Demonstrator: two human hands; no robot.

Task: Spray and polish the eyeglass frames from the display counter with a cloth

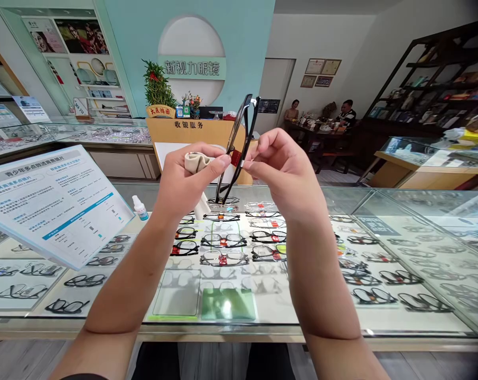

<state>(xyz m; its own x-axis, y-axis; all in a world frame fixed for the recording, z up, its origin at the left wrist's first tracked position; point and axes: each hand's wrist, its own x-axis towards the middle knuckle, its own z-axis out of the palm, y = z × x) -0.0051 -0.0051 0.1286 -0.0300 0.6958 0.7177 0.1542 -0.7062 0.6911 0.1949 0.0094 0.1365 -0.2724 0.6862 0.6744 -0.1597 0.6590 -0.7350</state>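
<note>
Centre of frame, above the glass worktop [401, 211]: black-framed glasses [239, 148] held upright, edge-on. Right hand [286, 174] fingers pinching the frame. Left hand [185, 179] fingers pinching a beige cleaning cloth [197, 161] against it. Small spray bottle [140, 207] standing at centre left.

A pale teal wall [246, 47] with a round white recess is seen behind a wooden cashier desk [191, 138]. Dark shelving [432, 79] is set along the right wall, framed certificates [321, 71] are hung beside a white door [276, 87], and grey flooring [337, 177] is laid.
</note>
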